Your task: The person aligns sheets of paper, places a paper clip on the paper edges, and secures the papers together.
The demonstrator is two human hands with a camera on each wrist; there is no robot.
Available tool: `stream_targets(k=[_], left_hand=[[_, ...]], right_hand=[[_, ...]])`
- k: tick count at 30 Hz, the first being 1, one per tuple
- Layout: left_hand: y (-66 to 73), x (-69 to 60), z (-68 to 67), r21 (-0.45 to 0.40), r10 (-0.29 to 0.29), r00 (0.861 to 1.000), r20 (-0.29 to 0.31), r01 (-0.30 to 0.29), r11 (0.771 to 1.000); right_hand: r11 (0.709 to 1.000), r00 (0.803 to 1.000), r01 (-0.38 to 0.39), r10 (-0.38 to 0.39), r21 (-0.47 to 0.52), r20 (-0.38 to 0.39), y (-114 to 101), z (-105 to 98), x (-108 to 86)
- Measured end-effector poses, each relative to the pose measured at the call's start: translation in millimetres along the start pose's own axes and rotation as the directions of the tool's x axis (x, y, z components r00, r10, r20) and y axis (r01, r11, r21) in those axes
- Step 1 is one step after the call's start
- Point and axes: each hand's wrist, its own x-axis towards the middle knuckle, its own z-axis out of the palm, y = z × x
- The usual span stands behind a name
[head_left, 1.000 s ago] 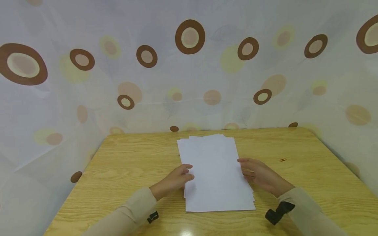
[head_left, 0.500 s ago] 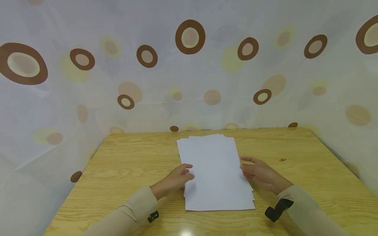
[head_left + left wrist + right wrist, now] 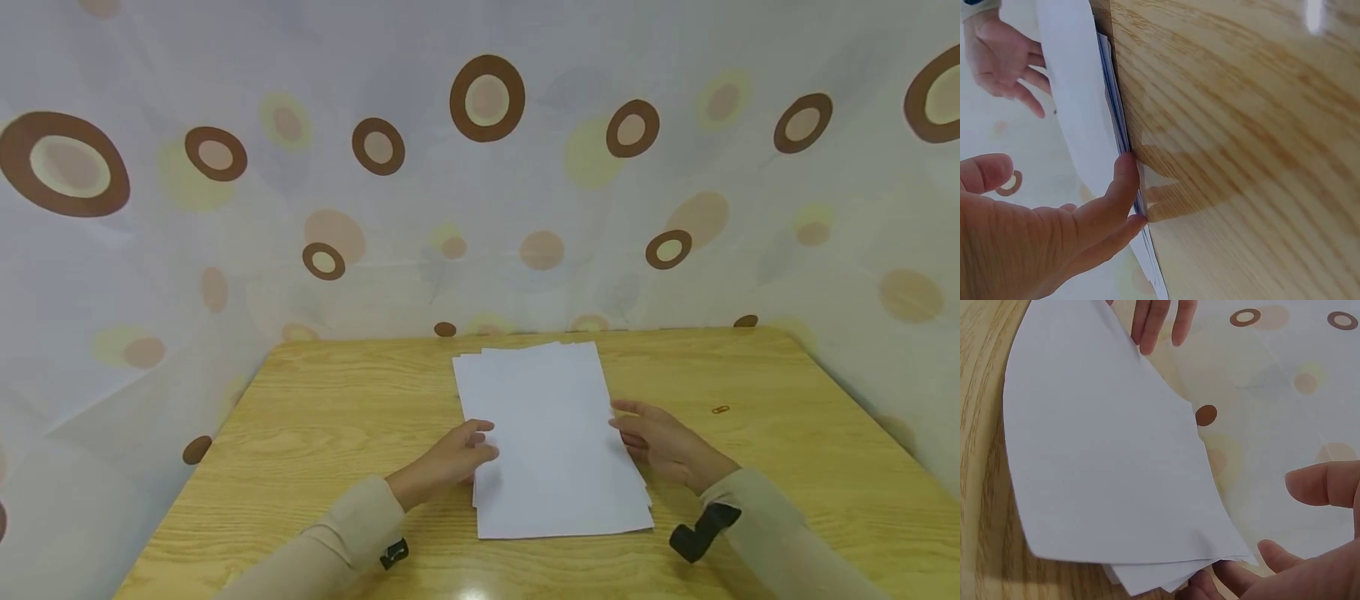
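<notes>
A stack of white paper sheets (image 3: 555,442) lies on the wooden table, its edges uneven, with corners fanning out at the far end and lower right. My left hand (image 3: 442,458) is at the left side of the stack. In the left wrist view its fingertips (image 3: 1125,164) touch the sheet edges, while the thumb stands away from the paper. On the opposite side, my right hand (image 3: 667,446) has its fingers against the right edge. Its thumb (image 3: 1319,483) is apart from the sheets in the right wrist view, and some fingertips are hidden behind the paper.
An orange paper clip (image 3: 721,409) lies on the table (image 3: 352,400) to the right of the stack. Behind the table hangs a pale curtain (image 3: 420,208) with brown rings and dots. Black straps (image 3: 705,531) show at both wrists.
My right hand's fingers have shifted along the right edge and spread slightly. The sheets' far right corner reaches a little farther away. My left hand stays nearly in place.
</notes>
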Motion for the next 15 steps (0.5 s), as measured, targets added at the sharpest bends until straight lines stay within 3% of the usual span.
stream_targets(k=[5,15], left_hand=[[0.1,-0.1,-0.5,-0.009,0.005,1.0,-0.001,-0.005,1.0],[-2.3,-1.4,1.6,-0.008,0.005,1.0,-0.012,-0.005,1.0]], right_hand=[[0.999,0.997,0.04,-0.041,0.007,0.064,-2.5,1.2,-0.7],[0.997,0.999,0.028,-0.031,0.073,0.039,10.6,7.9,8.3]])
